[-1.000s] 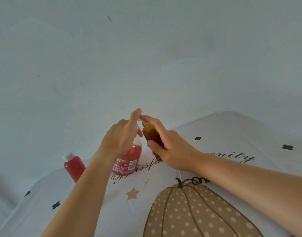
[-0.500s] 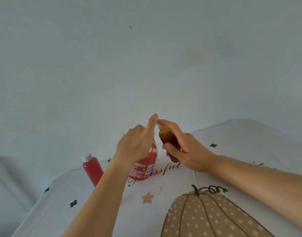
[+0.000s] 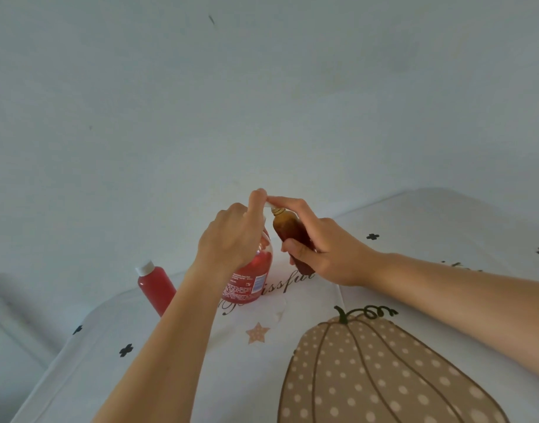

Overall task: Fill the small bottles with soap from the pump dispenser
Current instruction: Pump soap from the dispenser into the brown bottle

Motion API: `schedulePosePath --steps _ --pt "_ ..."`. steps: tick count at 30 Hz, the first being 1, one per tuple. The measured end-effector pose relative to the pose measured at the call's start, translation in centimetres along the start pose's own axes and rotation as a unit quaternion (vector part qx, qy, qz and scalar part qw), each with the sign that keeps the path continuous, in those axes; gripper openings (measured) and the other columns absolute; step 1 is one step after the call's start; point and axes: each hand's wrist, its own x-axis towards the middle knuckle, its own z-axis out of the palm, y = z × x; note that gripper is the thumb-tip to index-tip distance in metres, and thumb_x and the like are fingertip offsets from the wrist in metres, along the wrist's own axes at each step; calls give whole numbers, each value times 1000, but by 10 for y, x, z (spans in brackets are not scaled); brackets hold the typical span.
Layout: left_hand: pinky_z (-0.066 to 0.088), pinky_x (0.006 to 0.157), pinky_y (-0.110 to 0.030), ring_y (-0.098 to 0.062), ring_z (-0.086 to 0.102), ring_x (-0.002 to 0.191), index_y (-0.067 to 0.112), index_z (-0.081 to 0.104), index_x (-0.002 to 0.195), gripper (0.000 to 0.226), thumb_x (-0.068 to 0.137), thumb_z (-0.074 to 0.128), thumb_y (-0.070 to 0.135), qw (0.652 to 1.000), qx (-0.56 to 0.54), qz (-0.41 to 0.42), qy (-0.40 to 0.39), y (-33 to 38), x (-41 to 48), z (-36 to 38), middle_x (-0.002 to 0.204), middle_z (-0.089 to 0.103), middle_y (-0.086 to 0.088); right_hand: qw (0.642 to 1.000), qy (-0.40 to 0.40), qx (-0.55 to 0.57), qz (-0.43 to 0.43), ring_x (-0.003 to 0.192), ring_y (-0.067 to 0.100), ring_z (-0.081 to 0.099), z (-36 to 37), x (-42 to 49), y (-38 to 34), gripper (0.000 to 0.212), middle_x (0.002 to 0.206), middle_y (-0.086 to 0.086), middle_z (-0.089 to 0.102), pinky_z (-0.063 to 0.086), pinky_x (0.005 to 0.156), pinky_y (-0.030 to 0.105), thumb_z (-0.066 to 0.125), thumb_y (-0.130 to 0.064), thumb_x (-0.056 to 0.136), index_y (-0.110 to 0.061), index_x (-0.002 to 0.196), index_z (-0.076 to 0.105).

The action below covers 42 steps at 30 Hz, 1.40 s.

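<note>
The pump dispenser [image 3: 252, 280], a clear bottle of red soap with a label, stands on the table. My left hand [image 3: 231, 239] lies over its top, the index finger on the white pump head [image 3: 267, 204]. My right hand [image 3: 320, 248] grips a small amber bottle [image 3: 289, 228], tilted, with its open neck right under the pump spout. My right index finger reaches over the bottle's mouth to the spout. The bottle looks dark, with liquid inside. A small capped bottle [image 3: 155, 285] full of red soap stands to the left.
A white tablecloth [image 3: 414, 239] with a dotted pumpkin print [image 3: 384, 367], a star and black crosses covers the table. A plain pale wall [image 3: 262, 102] rises right behind it. The table's left edge [image 3: 57, 361] drops off near the capped bottle.
Both hands keep their hold on the pump and the amber bottle. The camera has shifted, so the whole scene sits slightly differently in view; the hands' poses look the same.
</note>
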Motion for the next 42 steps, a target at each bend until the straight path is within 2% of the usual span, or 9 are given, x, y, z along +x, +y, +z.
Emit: schedulePosePath --steps 4,8,12,15,21,27,32,38,42 --pt "55 94 -61 -32 73 88 33 52 116 47 109 9 47 1000 20 21 -6 -2 -2 0 93 76 -12 1000 2 7 1 71 26 70 -2 0 -2 65 86 15 68 60 74 48 51 -22 113 -51 159 16" --pt "55 93 -59 -31 72 88 31 45 105 70 78 -8 69 1000 17 20 -12 4 -4 -5 90 75 -9 1000 1 1 -1 70 25 70 -2 -1 -3 65 84 12 68 60 74 45 51 -23 113 -49 160 15" --pt "58 90 -55 -34 69 92 18 35 127 33 105 29 42 995 94 12 -16 -1 -2 -5 102 71 -13 1000 3 1 2 72 24 70 0 0 -5 63 84 12 71 59 76 42 53 -22 112 -48 159 20" --pt "60 85 -53 -30 66 86 15 32 119 13 109 41 14 999 43 -2 31 -8 1 -1 99 66 -14 1000 -7 9 10 72 24 71 2 0 -7 60 85 12 71 59 77 44 54 -20 111 -47 157 24" --pt "59 90 -56 -33 69 84 32 20 130 18 113 26 28 999 21 42 17 -5 3 1 93 71 -12 1000 4 4 10 71 26 71 3 -4 -8 65 83 14 70 60 75 45 51 -20 113 -44 162 14" --pt "53 98 -61 -36 71 94 31 59 120 47 114 13 42 1000 -2 13 -12 1 -3 -3 93 75 -13 1000 4 4 19 74 26 71 0 -6 -10 65 78 9 67 61 77 45 49 -19 113 -45 161 15" --pt "54 95 -61 -35 72 91 26 65 121 68 101 7 55 1000 -26 10 -5 0 -4 -6 90 76 -11 1000 15 0 17 73 25 71 3 -5 -13 65 78 10 68 60 76 44 50 -17 112 -45 161 18" --pt "52 75 -39 -14 60 72 13 45 105 14 109 33 18 998 -41 -27 27 -3 2 -4 72 62 10 999 0 18 35 77 27 71 3 -5 -16 62 89 13 69 60 77 42 53 -14 111 -43 158 27" --pt "53 96 -54 -27 72 87 18 64 103 50 109 19 40 999 -51 -8 2 -3 -2 -4 81 78 -3 1000 4 7 22 76 26 73 5 -3 -13 65 89 12 70 62 75 41 51 -18 112 -46 160 16"
